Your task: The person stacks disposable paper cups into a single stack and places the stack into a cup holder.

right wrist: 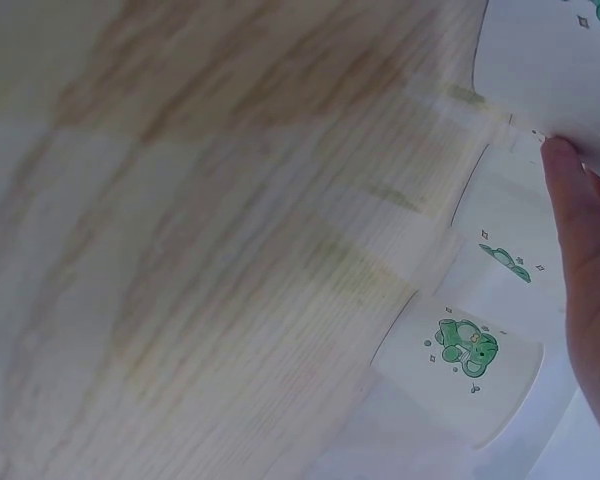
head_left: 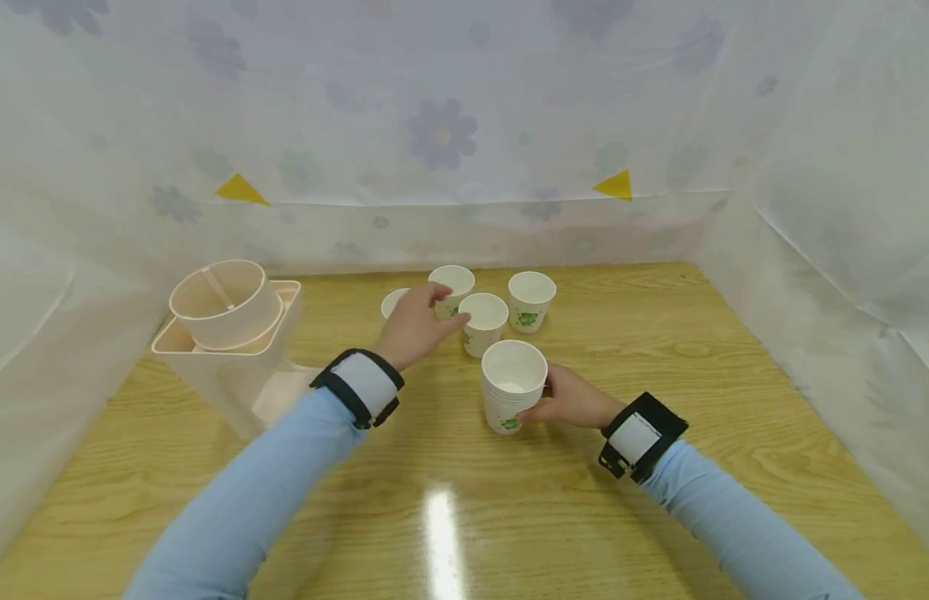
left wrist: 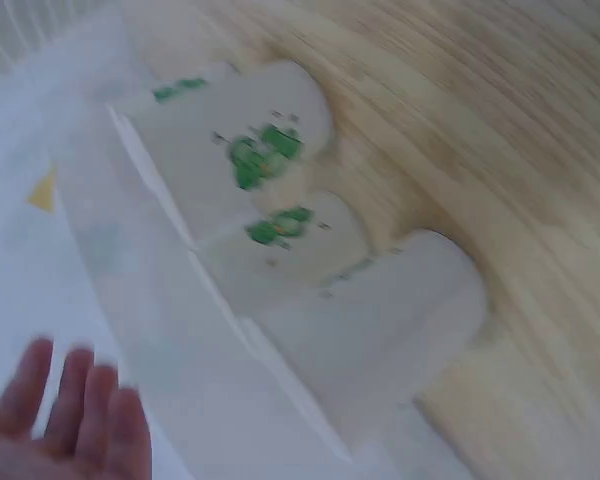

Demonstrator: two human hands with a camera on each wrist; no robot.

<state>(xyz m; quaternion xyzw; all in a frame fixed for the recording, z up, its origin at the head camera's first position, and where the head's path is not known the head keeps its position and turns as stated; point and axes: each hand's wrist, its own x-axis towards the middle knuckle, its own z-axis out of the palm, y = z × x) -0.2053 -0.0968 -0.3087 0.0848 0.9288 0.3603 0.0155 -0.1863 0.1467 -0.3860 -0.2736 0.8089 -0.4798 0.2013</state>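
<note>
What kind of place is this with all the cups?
Probably a small recording booth, not a kitchen: a wooden table walled in by flowered plastic sheeting, with paper cups and a cup dispenser.

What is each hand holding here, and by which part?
The right hand holds the stack of paper cups by its lower side wall. The left hand holds nothing, reaching over the loose cups.

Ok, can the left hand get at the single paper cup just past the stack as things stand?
Probably yes. The left hand hovers open with its fingertips right at the single cup, and nothing lies between them. The right hand holds the cup stack nearer the person, clear of that path.
</note>
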